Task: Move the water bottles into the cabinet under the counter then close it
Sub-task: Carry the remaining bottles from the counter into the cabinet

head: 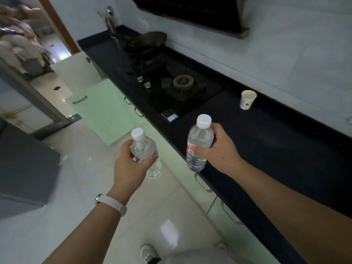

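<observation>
I hold two clear water bottles with white caps. My left hand (131,161) grips one bottle (145,149) over the floor, in front of the counter. My right hand (219,147) grips the other bottle (200,141), which has a red label, above the front edge of the black counter (276,141). Both bottles are roughly upright. A pale green cabinet door (99,109) under the counter stands swung open to the left of the bottles; the inside of that cabinet is hidden.
A gas hob (171,88) with a dark wok (146,42) sits on the counter beyond the bottles. A paper cup (247,100) stands near the wall. Shut green cabinet doors with handles (202,182) run under the counter. A grey unit (24,168) is at left. My shoe (149,253) is below.
</observation>
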The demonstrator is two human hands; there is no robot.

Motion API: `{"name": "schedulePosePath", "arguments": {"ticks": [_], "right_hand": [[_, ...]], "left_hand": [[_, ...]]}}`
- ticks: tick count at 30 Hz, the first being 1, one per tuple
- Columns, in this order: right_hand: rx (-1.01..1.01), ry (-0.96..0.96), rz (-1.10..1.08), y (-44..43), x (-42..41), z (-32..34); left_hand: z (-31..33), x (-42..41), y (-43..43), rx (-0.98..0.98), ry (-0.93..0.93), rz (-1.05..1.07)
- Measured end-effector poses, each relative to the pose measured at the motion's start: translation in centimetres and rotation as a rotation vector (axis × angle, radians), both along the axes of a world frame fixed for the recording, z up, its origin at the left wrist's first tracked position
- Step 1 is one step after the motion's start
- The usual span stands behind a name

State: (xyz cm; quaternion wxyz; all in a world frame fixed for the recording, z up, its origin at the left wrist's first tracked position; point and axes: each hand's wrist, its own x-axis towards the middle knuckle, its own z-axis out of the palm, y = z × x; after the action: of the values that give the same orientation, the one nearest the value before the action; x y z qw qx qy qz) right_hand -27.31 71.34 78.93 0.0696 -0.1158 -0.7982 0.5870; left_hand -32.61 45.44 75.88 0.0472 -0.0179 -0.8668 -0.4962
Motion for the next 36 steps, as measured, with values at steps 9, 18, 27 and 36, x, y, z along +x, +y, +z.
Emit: {"name": "schedulePosePath", "arguments": {"ticks": [9, 18, 27, 36], "right_hand": [[0.044, -0.015, 0.062, -15.5, -5.9, -0.1], [0.089, -0.006, 0.180, -30.2, -11.7, 0.2], [0.122, -0.019, 0.347, -37.5, -18.1, 0.0], [0.162, -0.047, 0.494, -41.6, -30.5, -3.2]], "left_hand": [[-0.2, -3.1, -15.1, 0.034, -0.015, 0.086], [-1.2, -6.1, -29.0, 0.092, -0.036, 0.223], [-2.3, -8.7, -36.2, 0.141, -0.061, 0.403], [-2.6, -17.3, -38.8, 0.097, -0.091, 0.535]]}}
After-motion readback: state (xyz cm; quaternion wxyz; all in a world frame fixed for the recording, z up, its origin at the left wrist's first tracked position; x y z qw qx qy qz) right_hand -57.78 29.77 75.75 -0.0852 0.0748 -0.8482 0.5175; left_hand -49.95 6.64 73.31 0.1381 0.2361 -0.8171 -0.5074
